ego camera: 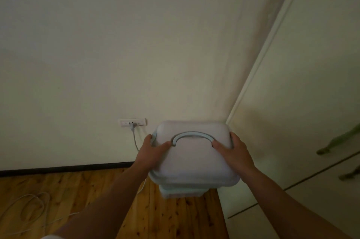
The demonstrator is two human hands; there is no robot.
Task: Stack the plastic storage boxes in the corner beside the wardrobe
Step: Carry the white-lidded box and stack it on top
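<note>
A pale plastic storage box [192, 161] with a white lid and a light blue curved handle [192, 136] sits on top of another pale box [181, 193] in the corner. The white wardrobe [303, 122] stands right beside the stack. My left hand [153, 150] grips the top box's left edge, thumb on the lid and fingers round the side. My right hand [232, 150] grips its right edge the same way. Only the lower box's front rim shows beneath the top one.
A wall socket [132, 122] with a plug and white cable [135, 141] sits just left of the stack. Loose cable [33, 209] coils on the wooden floor [175, 219] at lower left. A dark skirting board [64, 168] runs along the wall. Wardrobe door handles [339, 141] show at right.
</note>
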